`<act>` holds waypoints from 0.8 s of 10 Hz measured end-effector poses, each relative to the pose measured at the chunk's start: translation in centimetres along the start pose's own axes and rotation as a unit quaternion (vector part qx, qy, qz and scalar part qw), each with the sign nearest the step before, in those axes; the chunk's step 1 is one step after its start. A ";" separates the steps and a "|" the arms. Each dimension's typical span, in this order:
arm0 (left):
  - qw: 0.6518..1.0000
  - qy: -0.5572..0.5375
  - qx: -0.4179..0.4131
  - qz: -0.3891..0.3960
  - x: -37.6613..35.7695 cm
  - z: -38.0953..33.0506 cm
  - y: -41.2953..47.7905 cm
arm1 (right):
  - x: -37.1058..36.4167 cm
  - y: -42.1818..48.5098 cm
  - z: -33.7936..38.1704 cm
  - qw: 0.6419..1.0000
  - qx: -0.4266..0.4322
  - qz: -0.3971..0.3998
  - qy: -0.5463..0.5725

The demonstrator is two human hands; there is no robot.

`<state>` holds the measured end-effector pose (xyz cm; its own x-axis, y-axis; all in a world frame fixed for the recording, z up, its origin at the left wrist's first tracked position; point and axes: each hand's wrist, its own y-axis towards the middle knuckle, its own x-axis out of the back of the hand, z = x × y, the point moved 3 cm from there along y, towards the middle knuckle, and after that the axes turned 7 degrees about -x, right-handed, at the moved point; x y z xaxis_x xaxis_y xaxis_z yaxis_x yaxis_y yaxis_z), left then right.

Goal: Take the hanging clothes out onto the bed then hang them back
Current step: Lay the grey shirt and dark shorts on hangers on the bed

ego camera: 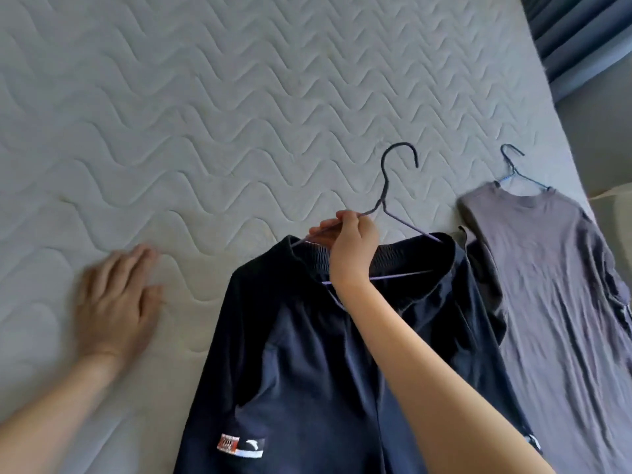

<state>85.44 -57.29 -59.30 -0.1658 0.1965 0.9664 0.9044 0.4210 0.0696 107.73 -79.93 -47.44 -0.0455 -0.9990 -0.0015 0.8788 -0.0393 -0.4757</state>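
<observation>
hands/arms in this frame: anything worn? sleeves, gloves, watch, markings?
Nothing worn that shows. The left hand and right hand are both bare: no gloves, rings or watch visible. Both forearms are bare to the frame edge, with no sleeve in view. The left hand is motion-blurred, so fine detail there is unclear.

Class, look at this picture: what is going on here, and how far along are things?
A person is working at a bed with a quilted mattress. The right hand grips a purple wire hanger that carries dark navy trousers, which lie on the mattress. The left hand is open, blurred, over the bare mattress. Beside the trousers on the right lies a grey T-shirt on its own blue hanger. So two garments are on the bed, both on hangers.
</observation>
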 end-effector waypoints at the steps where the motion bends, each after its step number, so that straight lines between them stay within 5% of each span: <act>1: 1.000 0.002 -0.014 -0.023 -0.4 0.4 -0.1 | -2.4 3.8 -0.7 1.000 -0.006 -0.007 -0.016; 4: 0.999 0.025 -0.018 -0.044 -0.4 0.0 0.0 | -8.0 11.6 -0.6 0.984 -0.065 -0.032 -0.163; 5: 0.999 0.026 -0.015 -0.028 -0.5 0.2 0.0 | -7.2 13.1 -1.4 0.953 -0.085 -0.031 -0.289; 6: 0.999 0.021 -0.017 -0.023 -0.7 0.5 0.0 | -7.7 12.2 -0.5 0.883 -0.080 -0.003 -0.463; 7: 1.000 0.014 -0.009 -0.010 -0.3 0.5 -0.3 | -7.4 12.0 -0.8 0.884 -0.043 -0.007 -0.466; 8: 0.998 -0.032 0.012 0.053 1.2 0.2 0.3 | -7.0 8.1 0.5 0.945 -0.060 -0.015 -0.322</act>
<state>85.45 -56.71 -58.20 -0.0945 0.2967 0.9503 0.9086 0.4157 -0.0395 115.43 -73.31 -50.84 0.2629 -0.8059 0.5305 0.8199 -0.1032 -0.5631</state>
